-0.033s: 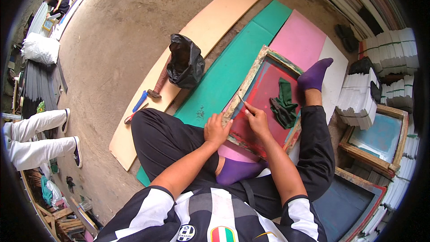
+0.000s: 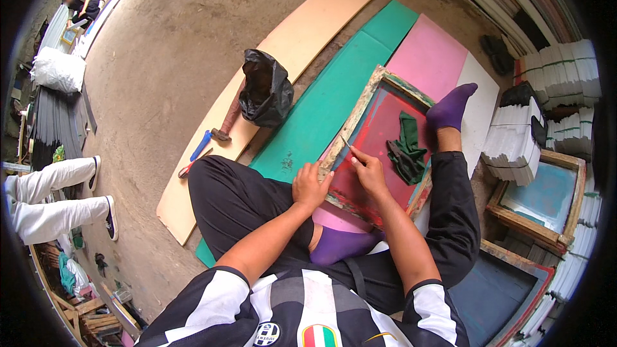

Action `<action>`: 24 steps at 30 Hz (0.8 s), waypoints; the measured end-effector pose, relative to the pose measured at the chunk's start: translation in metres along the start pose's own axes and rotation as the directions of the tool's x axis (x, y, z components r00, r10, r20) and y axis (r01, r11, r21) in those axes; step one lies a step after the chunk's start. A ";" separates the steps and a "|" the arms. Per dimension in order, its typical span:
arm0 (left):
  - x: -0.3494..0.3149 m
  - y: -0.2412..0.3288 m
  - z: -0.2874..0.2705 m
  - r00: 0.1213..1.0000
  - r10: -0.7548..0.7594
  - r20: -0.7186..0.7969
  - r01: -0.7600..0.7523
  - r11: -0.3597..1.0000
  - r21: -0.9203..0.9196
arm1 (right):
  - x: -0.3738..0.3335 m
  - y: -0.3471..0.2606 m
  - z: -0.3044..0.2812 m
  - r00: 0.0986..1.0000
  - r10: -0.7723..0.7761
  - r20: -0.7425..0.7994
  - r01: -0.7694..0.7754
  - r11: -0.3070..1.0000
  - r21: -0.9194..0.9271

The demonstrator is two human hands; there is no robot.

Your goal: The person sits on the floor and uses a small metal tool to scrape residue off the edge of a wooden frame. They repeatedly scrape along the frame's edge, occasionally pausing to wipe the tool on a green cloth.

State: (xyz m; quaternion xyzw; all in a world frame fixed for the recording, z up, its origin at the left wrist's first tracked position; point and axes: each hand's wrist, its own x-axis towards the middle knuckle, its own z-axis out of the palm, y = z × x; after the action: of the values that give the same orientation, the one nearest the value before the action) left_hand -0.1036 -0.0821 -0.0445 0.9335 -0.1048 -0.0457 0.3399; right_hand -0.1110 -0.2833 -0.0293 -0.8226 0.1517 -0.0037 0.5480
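A wooden screen-printing frame with a stained red mesh lies tilted across the coloured sheets between my legs. My left hand grips the near end of its left rail, thumb toward the mesh. Pinched in my right hand is a thin pointed metal tool, its tip at the inner side of that rail. Most of the tool is hidden by my fingers, so its exact kind cannot be told. A crumpled dark green cloth rests on the mesh, right of my right hand.
A hammer, a blue-handled tool and a black plastic bag lie on the peach board at left. More wooden frames and white stacks stand at right. A person in white trousers is at far left.
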 end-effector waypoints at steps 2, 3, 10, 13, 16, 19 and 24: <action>0.000 -0.001 0.001 1.000 0.002 -0.004 -0.002 1.000 -0.008 | 0.001 0.002 -0.001 1.000 0.004 0.011 -0.004 0.999 -0.053; -0.001 -0.002 0.001 1.000 0.004 -0.007 -0.004 1.000 -0.006 | 0.001 -0.002 -0.002 1.000 0.006 0.018 -0.005 0.997 -0.078; -0.001 -0.002 0.002 1.000 0.016 -0.020 -0.015 1.000 0.020 | 0.003 -0.002 -0.007 0.996 0.065 0.062 -0.056 0.989 -0.138; -0.002 -0.003 0.002 1.000 0.014 -0.019 -0.014 1.000 0.013 | 0.009 0.019 -0.008 0.989 0.093 0.112 -0.105 0.988 0.114; -0.001 -0.004 0.002 0.999 0.017 -0.029 -0.017 1.000 0.009 | 0.011 0.018 -0.007 0.964 0.208 0.168 -0.248 0.930 0.270; -0.001 -0.003 0.002 1.000 0.019 -0.024 -0.019 1.000 0.002 | 0.010 0.018 -0.008 0.964 0.203 0.171 -0.245 0.927 0.285; -0.002 -0.005 -0.001 1.000 -0.004 -0.010 0.004 1.000 0.007 | 0.003 -0.030 -0.016 0.993 0.043 0.114 0.034 0.797 -0.603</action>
State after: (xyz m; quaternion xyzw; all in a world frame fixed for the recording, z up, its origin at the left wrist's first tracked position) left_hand -0.1046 -0.0773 -0.0473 0.9351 -0.1013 -0.0416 0.3372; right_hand -0.1033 -0.2879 0.0034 -0.9526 0.1132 0.0962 0.2654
